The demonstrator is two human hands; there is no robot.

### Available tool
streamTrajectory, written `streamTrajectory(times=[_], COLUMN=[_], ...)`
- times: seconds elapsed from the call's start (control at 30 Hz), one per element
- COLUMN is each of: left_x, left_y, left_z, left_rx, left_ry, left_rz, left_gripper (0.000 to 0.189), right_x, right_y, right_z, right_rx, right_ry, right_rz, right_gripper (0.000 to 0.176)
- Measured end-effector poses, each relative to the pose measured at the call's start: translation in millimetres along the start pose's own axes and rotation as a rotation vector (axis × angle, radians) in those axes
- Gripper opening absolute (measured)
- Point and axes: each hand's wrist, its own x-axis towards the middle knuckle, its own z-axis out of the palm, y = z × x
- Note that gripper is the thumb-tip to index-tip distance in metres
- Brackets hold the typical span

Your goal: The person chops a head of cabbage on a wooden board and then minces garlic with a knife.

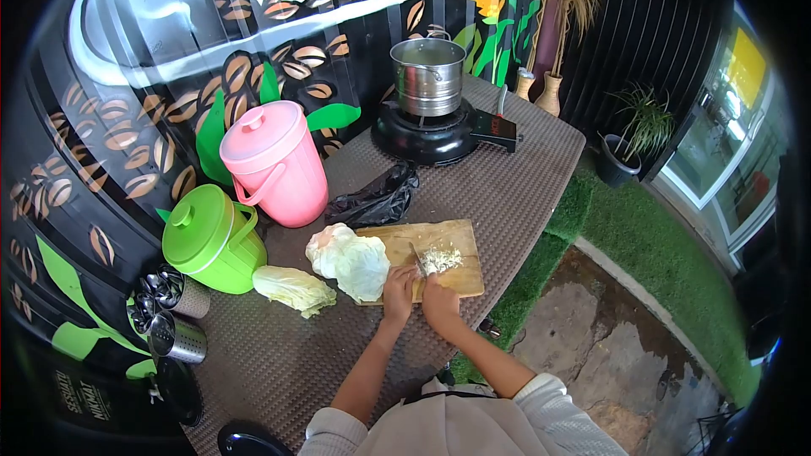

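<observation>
A wooden cutting board [466, 283] lies near the table's right edge with a small heap of finely chopped white pieces [443, 260] on it. My right hand [440, 297] is closed around the handle end of a knife [417, 257], whose blade points away from me at the left side of the heap. Close against the blade, my left hand [399, 289] has its fingers bent together over the board; what they pinch, if anything, is too small to see. Pale cabbage leaves [361, 268] lie left of the board, partly over its edge. A napa cabbage piece [294, 290] rests further left.
Behind the board are a crumpled black plastic bag [376, 196] and a steel pot [428, 76] on a black portable stove [422, 135]. Pink [283, 169] and green [207, 236] lidded buckets stand by the wall. Metal cutlery holders [177, 338] sit at the left edge of the table [287, 355].
</observation>
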Motion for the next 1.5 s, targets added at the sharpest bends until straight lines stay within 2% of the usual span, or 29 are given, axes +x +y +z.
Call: streamTrajectory(times=[0.13, 0.23, 0.3, 0.33, 0.4, 0.53, 0.6, 0.63, 0.73, 0.8, 0.9, 1.0, 1.13, 1.23, 1.3, 1.33, 1.4, 1.43, 1.5], left_x=[0.3, -2.6, -1.2, -1.8, -1.4, -1.7, -3.8, -4.4, -3.5, -3.1, -4.5, -1.4, -1.5, 0.2, -0.3, 0.1, 1.1, 1.2, 3.3], left_y=[-5.7, -9.2, -8.3, -5.0, -2.9, -4.4, -5.6, -6.5, -5.3, -5.2, -5.9, 1.4, 1.0, -3.9, -6.7, -8.0, -9.2, -9.0, -8.2], left_z=[0.9, 4.0, 4.6, 3.0, 0.9, 0.9, -0.3, -0.5, 0.3, 0.8, 0.7, -3.4, -6.7, -6.9, -7.0, -6.8, -7.1, -7.2, -5.1], left_rx=[-0.05, -0.032, -0.015, 0.003, 0.022, 0.038, 0.062, 0.067, 0.055, 0.04, 0.035, 0.018, 0.023, 0.023, 0.018, 0.031, 0.044, 0.028, 0.011], left_ry=[-0.016, -0.009, 0.005, -0.012, -0.032, -0.038, -0.039, -0.052, -0.054, -0.047, -0.041, -0.045, -0.053, -0.052, -0.059, -0.061, -0.064, -0.057, -0.051], left_rz=[-0.032, -0.033, -0.025, -0.021, -0.011, 0.038, 0.056, 0.035, 0.018, 0.017, 0.01, -0.003, -0.001, 0.018, 0.029, 0.038, 0.051, 0.022, -0.003], left_gripper=[0.014, 0.014, 0.014, 0.015, 0.015, 0.016, 0.016, 0.016, 0.016, 0.016, 0.016, 0.016, 0.016, 0.016, 0.016, 0.015, 0.015, 0.015, 0.015], right_x=[2.0, -6.6, -13.0, -11.9, -7.8, 0.9, -1.1, -3.1, -12.0, -16.6, -2.1, 4.6, 0.9, -14.3, -18.1, -17.3, -8.6, -4.1, 5.3], right_y=[4.7, 4.2, -0.1, 0.9, -2.1, 0.6, 5.4, 5.4, 1.0, -8.0, -8.0, -10.4, -7.0, -10.4, -11.7, -10.4, -9.0, -7.7, -1.2], right_z=[-17.3, -8.0, 9.2, 19.3, 23.9, -11.8, -21.3, -18.9, 1.8, 18.0, 14.5, -18.6, -26.5, -2.3, 20.1, 21.5, 14.6, 7.3, -10.2], right_rx=[-0.081, -0.084, -0.005, -0.005, -0.102, -0.025, -0.12, -0.121, -0.125, -0.03, 0.0, -0.032, -0.095, -0.092, -0.203, -0.202, -0.13, -0.128, -0.109], right_ry=[0.004, -0.006, 0.025, 0.021, 0.138, 0.076, 0.059, 0.058, 0.079, 0.166, 0.032, 0.028, -0.04, -0.018, 0.248, 0.245, 0.074, 0.075, 0.042], right_rz=[-0.117, -0.099, 0.042, 0.043, -0.027, -0.039, -0.208, -0.207, -0.176, 0.058, 0.042, -0.051, -0.108, -0.073, -0.029, -0.026, -0.01, -0.006, -0.115], right_gripper=[0.023, 0.022, 0.024, 0.024, 0.024, 0.022, 0.02, 0.02, 0.02, 0.02, 0.022, 0.024, 0.025, 0.025, 0.026, 0.026, 0.022, 0.022, 0.024])
